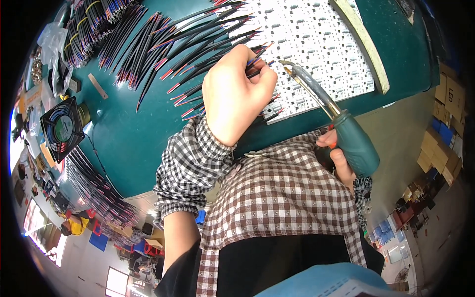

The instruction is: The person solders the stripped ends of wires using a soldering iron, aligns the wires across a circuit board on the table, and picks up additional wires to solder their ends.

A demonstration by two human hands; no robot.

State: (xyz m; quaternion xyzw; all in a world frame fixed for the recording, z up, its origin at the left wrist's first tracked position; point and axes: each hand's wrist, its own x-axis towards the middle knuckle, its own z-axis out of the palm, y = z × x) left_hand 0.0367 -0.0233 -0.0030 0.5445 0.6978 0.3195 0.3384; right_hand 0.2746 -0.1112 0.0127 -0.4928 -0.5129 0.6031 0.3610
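My left hand (pixel 232 91) is closed in a pinch on a short black cable (pixel 255 60) at the left edge of a white circuit board panel (pixel 316 39). Thin coloured wire ends stick out past my fingertips. In my right hand (pixel 341 166) is a green-handled soldering iron (pixel 356 141), gripped from below and partly hiding the fingers. Its bent metal barrel and a thin tube beside it point left, with the tips over the panel, just right of my left fingertips. A row of black cables (pixel 198 47) fans out from the panel's left edge across the green table.
Loose cables (pixel 141 47) and tied bundles (pixel 94 20) lie at the far left. A small black fan (pixel 62 128) stands on the left edge, near a metal strip (pixel 98 86). A pale curved strip (pixel 363 42) borders the panel's right side. Cardboard boxes (pixel 440 148) are stacked beyond, right.
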